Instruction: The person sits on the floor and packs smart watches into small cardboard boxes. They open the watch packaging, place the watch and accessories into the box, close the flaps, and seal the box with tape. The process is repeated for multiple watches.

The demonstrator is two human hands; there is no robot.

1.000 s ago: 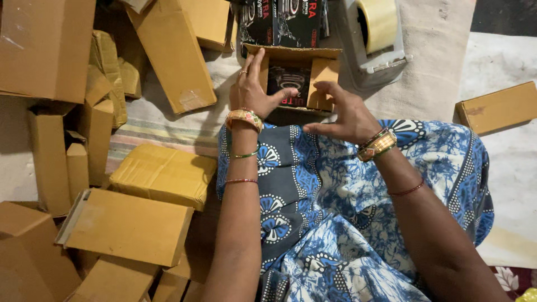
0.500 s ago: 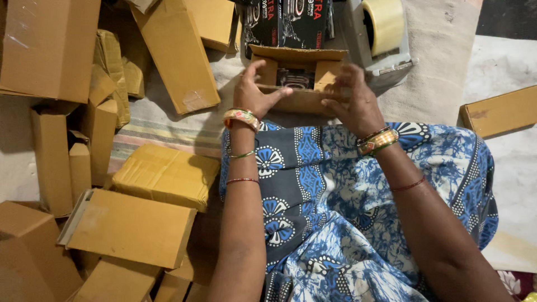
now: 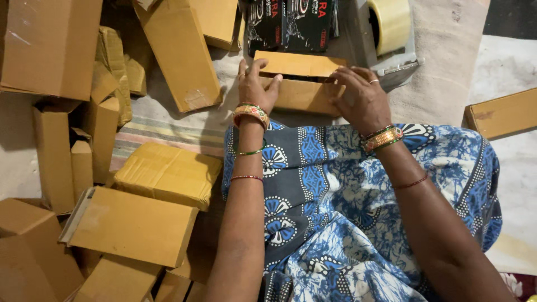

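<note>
I am looking down on a floor work spot: a pale mat [image 3: 442, 61] under everything, and a heap of closed cartons [image 3: 134, 223] stacked and tumbled well to the left of my left hand [image 3: 254, 86]. One more carton [image 3: 503, 112] lies well to the right of my right hand [image 3: 361, 98]. Just beyond both hands stand black printed packs [image 3: 293, 22] and, right of them, a tape roll [image 3: 391, 22] on its dispenser. My lap, in blue patterned cloth [image 3: 335, 212], fills the near side.

Between the hands sits the small box [image 3: 302, 84], resting on the mat at my knees. Both hands lie flat and pressing, left on its left end, right on its right end, fingers spread over the top flap. I judge this the closing step: flaps folded down, not yet taped. The next move calls for keeping one palm on the flap while the other fetches tape.
</note>
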